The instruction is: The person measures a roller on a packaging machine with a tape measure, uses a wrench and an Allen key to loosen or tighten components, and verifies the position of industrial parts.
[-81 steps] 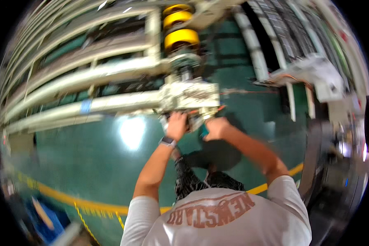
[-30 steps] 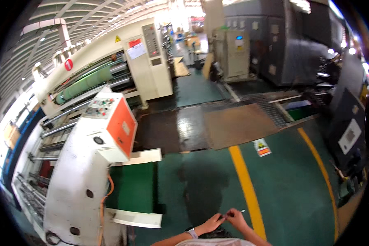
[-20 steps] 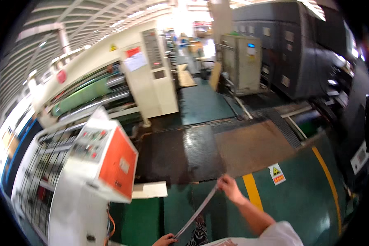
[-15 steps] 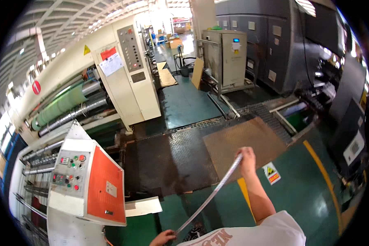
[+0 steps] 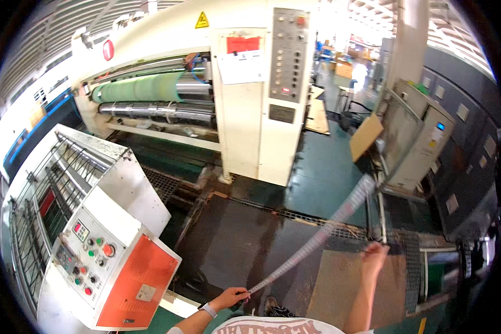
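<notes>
My left hand (image 5: pixel 232 298), with a watch on its wrist, is closed on the near end of a long narrow pale strip (image 5: pixel 306 245) with fine markings. The strip slants up and away to the right, widening toward a free, blurred far end in the air. Whether it is paper, film or tape I cannot tell. Off to the right of the strip, my right hand (image 5: pixel 374 253) is raised with its fingers loosely curled and apart, nothing visible in them. It is somewhat blurred and does not touch the strip.
On the left stands a white and orange control console (image 5: pixel 133 284) with coloured buttons. Ahead is a cream machine (image 5: pixel 242 122) with a green-covered roller (image 5: pixel 139 88) and a button panel. A grey cabinet (image 5: pixel 414 145) stands at right. Dark metal plates (image 5: pixel 234 239) and grating cover the floor.
My right hand has let go of the strip's far end, which now hangs free above and left of it. The view has swung left, bringing the console and roller machine nearer the middle.
</notes>
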`<action>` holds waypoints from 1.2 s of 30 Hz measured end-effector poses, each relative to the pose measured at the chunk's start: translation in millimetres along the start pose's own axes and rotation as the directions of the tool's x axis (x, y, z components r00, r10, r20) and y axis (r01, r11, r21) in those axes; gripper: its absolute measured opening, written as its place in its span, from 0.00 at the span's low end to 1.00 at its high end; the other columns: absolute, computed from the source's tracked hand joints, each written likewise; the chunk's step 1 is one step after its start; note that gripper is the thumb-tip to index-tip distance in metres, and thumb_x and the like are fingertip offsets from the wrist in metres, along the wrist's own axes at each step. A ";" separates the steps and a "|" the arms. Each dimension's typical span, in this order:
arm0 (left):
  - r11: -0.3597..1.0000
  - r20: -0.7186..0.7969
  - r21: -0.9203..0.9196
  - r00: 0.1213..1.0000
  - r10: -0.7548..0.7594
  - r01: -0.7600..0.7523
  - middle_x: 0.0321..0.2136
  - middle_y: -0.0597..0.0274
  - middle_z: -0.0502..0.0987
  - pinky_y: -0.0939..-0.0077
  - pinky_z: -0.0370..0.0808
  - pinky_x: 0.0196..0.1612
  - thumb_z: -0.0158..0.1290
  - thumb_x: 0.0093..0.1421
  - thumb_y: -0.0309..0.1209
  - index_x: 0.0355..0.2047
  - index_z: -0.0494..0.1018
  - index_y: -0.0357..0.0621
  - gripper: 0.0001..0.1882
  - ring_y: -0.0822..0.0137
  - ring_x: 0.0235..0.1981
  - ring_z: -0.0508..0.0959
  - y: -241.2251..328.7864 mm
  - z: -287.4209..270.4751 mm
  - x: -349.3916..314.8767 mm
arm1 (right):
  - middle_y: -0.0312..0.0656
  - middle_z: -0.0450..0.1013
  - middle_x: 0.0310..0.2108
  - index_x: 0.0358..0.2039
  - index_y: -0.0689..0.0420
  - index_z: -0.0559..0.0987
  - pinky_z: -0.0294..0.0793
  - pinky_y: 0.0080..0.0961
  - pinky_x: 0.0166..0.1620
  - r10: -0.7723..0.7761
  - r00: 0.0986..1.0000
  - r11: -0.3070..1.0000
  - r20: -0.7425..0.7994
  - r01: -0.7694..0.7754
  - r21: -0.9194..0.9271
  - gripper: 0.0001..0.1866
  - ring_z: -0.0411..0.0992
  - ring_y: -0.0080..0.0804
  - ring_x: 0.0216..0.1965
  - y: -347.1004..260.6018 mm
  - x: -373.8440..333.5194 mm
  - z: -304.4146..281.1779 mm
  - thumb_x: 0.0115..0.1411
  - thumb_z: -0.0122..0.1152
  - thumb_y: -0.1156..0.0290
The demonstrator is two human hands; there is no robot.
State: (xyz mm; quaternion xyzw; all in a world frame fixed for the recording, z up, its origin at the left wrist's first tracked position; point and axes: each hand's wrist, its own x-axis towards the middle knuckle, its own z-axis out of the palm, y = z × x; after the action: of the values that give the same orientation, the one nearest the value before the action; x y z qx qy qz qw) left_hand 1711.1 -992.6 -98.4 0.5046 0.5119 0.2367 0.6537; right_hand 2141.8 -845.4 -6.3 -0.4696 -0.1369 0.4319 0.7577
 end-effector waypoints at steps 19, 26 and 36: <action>0.246 -0.559 -0.827 0.692 -0.457 -0.506 0.21 0.55 0.73 0.69 0.75 0.30 0.46 0.59 0.30 0.26 0.69 0.33 0.11 0.63 0.24 0.75 95.2 -472.8 269.2 | 0.41 0.72 0.28 0.34 0.63 0.71 0.70 0.24 0.28 0.835 0.404 0.305 0.373 0.225 -0.925 0.12 0.70 0.26 0.26 462.8 209.8 563.2 0.59 0.49 0.65; 0.306 -0.680 -0.714 0.519 -0.519 -0.630 0.21 0.54 0.73 0.75 0.73 0.25 0.45 0.58 0.30 0.27 0.70 0.32 0.11 0.67 0.20 0.73 126.8 -658.1 294.9 | 0.38 0.66 0.18 0.26 0.58 0.71 0.63 0.24 0.21 0.899 0.287 0.353 0.330 -0.031 -0.935 0.13 0.64 0.26 0.18 672.7 175.7 829.1 0.57 0.48 0.61; 0.448 -0.686 -0.719 0.434 -0.584 -0.531 0.22 0.55 0.75 0.76 0.73 0.25 0.46 0.58 0.31 0.28 0.71 0.33 0.11 0.68 0.19 0.74 120.6 -912.9 259.0 | 0.35 0.70 0.23 0.31 0.57 0.71 0.68 0.21 0.24 0.914 -0.103 0.377 0.393 0.580 -0.722 0.08 0.70 0.23 0.25 933.2 63.8 1143.1 0.59 0.48 0.66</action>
State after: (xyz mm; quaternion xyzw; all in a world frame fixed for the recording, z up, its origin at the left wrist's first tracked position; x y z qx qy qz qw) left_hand 1001.2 -352.0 -70.7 -0.1436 0.5735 0.6812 0.4319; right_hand 987.7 56.3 -197.3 -0.3105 -0.7319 0.5963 -0.1109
